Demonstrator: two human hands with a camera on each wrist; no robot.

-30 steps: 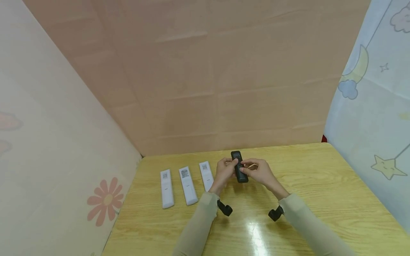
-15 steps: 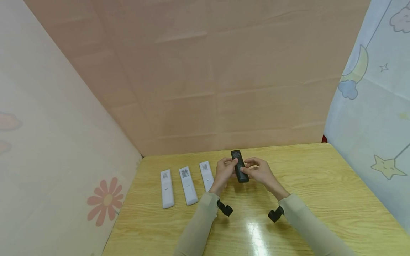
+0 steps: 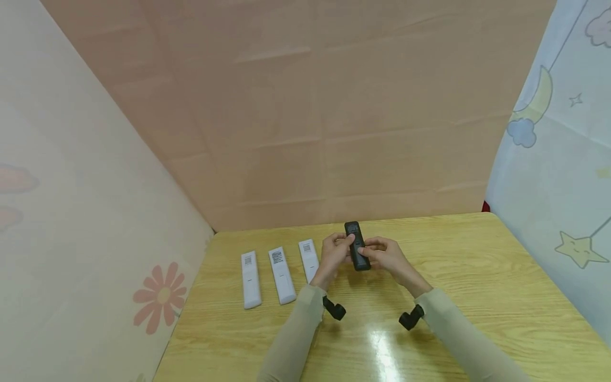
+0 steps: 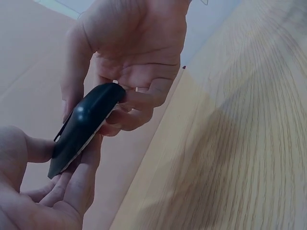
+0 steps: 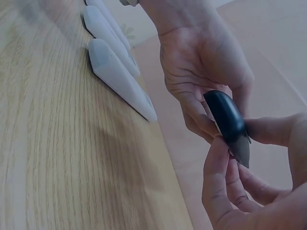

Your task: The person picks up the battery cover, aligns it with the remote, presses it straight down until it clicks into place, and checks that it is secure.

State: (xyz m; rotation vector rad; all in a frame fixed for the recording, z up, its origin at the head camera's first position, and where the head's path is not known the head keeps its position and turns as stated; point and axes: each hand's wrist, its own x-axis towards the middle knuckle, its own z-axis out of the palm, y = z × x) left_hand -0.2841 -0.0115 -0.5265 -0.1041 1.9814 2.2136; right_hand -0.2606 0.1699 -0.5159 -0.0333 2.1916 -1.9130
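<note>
Between both hands a black remote control (image 3: 354,229) is held above the table, its labelled back facing up. My left hand (image 3: 334,254) grips its left side, with the thumb on the back. From the right, my right hand (image 3: 389,257) holds the lower half, thumb pressed on the back near a small notch. In the left wrist view, a thin edge stands slightly off the back of the remote control (image 4: 86,120) under the right thumb. Fingers of both hands support its underside, seen also in the right wrist view around the remote control (image 5: 225,115).
Three white remote controls lie in a row left of the hands: the left one (image 3: 250,281), the middle one (image 3: 282,276) and the right one (image 3: 309,257), partly behind the left hand. The wooden table (image 3: 453,254) meets a draped backdrop (image 3: 315,132) at its far edge.
My right index finger has shifted off the remote control's back to its side, while the thumb stays on the back. The left hand keeps its grip.
</note>
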